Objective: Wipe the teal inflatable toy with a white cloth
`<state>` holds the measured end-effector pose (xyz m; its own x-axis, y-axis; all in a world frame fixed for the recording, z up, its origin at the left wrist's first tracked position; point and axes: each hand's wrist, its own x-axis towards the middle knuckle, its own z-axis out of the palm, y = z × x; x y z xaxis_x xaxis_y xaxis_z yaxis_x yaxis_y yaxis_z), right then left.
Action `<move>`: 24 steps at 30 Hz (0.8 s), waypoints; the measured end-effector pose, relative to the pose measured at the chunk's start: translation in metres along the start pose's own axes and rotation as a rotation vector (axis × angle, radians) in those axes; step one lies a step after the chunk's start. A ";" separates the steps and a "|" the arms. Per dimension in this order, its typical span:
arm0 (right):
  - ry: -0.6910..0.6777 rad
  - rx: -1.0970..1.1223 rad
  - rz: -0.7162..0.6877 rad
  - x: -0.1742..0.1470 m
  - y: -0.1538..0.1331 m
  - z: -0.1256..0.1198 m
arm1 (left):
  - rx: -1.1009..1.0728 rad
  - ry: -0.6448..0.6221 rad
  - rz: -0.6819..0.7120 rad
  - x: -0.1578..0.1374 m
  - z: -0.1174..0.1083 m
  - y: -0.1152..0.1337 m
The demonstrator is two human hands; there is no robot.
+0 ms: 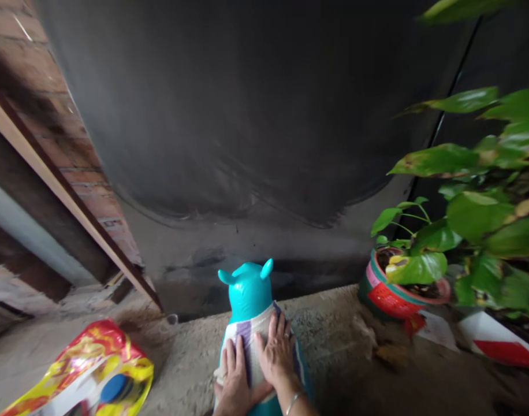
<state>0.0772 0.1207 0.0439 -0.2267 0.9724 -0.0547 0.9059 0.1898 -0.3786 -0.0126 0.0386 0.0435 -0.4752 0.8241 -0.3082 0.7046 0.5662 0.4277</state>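
A glossy turquoise inflatable animal toy point(249, 293) with two small ears stands upright at the bottom centre. Over its back lies a white cloth with purple stripes point(243, 330). My left hand point(234, 375) rests flat on the cloth's left side, fingers stretched out. Higher up on the right, my right hand point(275, 349) presses on the same cloth with its fingers spread, and a bracelet circles the wrist. The toy's lower part is partly hidden by my hands and cut off by the frame edge.
A dark panel point(247, 127) rises straight ahead. At the right stands a leafy plant in a red and green pot point(398, 300). A red and yellow plastic bag point(95, 358) with a blue-capped container point(114, 388) lies left. A wooden strip point(74, 199) leans by the brick wall point(85, 156).
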 end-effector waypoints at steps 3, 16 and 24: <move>0.028 -0.039 0.024 -0.023 0.008 0.001 | -0.002 -0.057 0.013 -0.017 -0.003 -0.003; 0.067 -0.123 0.231 -0.109 0.044 0.027 | 0.276 -0.125 0.079 -0.078 0.011 -0.007; -0.004 -0.036 0.062 -0.032 0.041 0.011 | 0.149 -0.181 0.062 -0.034 -0.003 0.010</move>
<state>0.1179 0.0957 0.0194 -0.1708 0.9820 -0.0808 0.9304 0.1338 -0.3412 0.0087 0.0159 0.0607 -0.3355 0.8339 -0.4383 0.8060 0.4950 0.3247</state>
